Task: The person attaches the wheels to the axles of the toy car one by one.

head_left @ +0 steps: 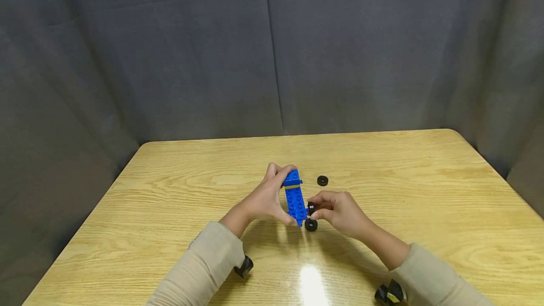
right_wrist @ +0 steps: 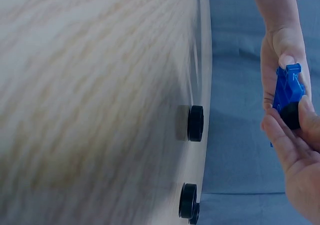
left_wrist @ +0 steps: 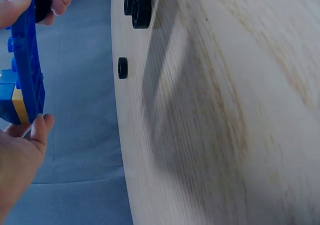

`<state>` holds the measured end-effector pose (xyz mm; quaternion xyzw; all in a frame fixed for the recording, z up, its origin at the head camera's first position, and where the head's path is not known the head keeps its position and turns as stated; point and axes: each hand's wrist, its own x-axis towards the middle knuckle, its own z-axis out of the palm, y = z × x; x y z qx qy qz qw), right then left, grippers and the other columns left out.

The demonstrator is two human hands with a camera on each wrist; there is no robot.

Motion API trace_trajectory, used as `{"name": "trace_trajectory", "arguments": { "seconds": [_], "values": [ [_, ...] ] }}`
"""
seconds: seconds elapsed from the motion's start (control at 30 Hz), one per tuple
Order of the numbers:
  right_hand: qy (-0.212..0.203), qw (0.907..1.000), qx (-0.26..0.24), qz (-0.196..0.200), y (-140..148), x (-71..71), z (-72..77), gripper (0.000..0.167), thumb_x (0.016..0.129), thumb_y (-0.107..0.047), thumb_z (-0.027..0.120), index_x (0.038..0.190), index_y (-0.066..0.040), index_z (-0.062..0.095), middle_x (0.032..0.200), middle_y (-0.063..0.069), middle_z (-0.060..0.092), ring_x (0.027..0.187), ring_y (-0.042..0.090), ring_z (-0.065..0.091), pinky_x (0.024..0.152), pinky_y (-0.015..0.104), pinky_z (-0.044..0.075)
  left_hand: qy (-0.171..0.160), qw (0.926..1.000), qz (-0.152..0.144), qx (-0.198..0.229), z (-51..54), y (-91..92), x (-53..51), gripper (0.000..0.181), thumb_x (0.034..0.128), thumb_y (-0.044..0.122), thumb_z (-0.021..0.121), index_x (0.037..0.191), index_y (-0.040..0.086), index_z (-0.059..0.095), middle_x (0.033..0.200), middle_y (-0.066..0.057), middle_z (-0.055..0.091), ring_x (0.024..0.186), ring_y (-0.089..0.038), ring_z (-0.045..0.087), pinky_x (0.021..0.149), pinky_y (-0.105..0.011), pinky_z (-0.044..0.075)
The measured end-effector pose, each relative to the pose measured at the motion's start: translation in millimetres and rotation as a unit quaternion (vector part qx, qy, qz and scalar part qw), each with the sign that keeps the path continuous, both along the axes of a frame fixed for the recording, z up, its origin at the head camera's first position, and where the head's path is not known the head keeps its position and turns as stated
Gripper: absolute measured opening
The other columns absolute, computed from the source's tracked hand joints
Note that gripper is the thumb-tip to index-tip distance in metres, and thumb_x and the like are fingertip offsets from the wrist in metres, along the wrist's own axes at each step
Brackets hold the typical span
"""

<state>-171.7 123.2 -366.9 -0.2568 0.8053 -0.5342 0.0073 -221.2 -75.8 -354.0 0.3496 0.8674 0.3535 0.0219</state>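
Observation:
A blue studded vehicle base (head_left: 296, 202) with a yellow strip near its far end is held above the table. My left hand (head_left: 265, 199) grips it by its two ends, thumb at the near end and fingers at the far end. At its near right side, my right hand (head_left: 342, 211) pinches a black wheel (head_left: 311, 208) against the axle stub; whether it is fully seated cannot be told. In the right wrist view the wheel (right_wrist: 290, 116) lies between thumb and fingers, against the blue base (right_wrist: 290, 87).
On the wooden table (head_left: 191, 169), one loose black wheel (head_left: 322, 181) lies beyond the hands and another (head_left: 311, 225) near the base's close end. The left wrist view shows several loose wheels (left_wrist: 142, 11). A dark curtain (head_left: 212, 60) hangs behind.

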Motion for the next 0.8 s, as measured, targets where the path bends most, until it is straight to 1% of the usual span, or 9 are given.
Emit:
{"name": "trace_trajectory", "arguments": {
  "seconds": [0.2, 0.33, 0.57, 0.8],
  "values": [
    [0.002, 1.0, 0.008, -0.001, -1.3, 1.4, -0.4, 0.019, 0.076, 0.004, 0.061, 0.094, 0.01, 0.059, 0.092, 0.019, 0.06, 0.079, 0.023, 0.06, 0.065, 0.024, 0.048, 0.005, 1.0, -0.001, -0.004, -0.3, -0.4, 0.8, 0.105, 0.044, 0.027, 0.084, 0.132, 0.017, 0.027, 0.096, -0.002, 0.025, 0.088, -0.014, 0.031, 0.077, -0.029, 0.036],
    [0.004, 0.9999, 0.01, -0.007, -1.6, 1.9, 0.2, 0.019, 0.076, 0.004, 0.061, 0.094, 0.009, 0.06, 0.091, 0.018, 0.061, 0.08, 0.023, 0.06, 0.065, 0.024, 0.048, 0.007, 1.0, -0.001, 0.005, -1.7, -0.2, 0.7, 0.106, 0.0439, 0.027, 0.084, 0.132, 0.017, 0.026, 0.096, -0.003, 0.025, 0.088, -0.015, 0.031, 0.077, -0.029, 0.036],
    [0.002, 0.9999, 0.005, -0.012, -2.7, 1.6, 1.2, 0.02, 0.076, 0.003, 0.061, 0.094, 0.009, 0.06, 0.09, 0.017, 0.061, 0.08, 0.022, 0.06, 0.066, 0.024, 0.048, 0.001, 0.9998, 0.001, 0.018, -2.9, -1.3, 0.6, 0.106, 0.0439, 0.024, 0.084, 0.133, 0.017, 0.026, 0.097, -0.003, 0.024, 0.089, -0.015, 0.031, 0.077, -0.029, 0.036],
    [0.0, 0.9999, -0.004, -0.014, -4.3, 2.6, 1.0, 0.02, 0.075, 0.005, 0.061, 0.094, 0.009, 0.06, 0.09, 0.017, 0.061, 0.08, 0.022, 0.061, 0.066, 0.024, 0.048, 0.005, 0.9998, 0.0, 0.018, -2.7, -1.1, 0.6, 0.106, 0.0439, 0.021, 0.083, 0.133, 0.016, 0.026, 0.097, -0.003, 0.024, 0.088, -0.015, 0.031, 0.075, -0.029, 0.036]
  ]
}}
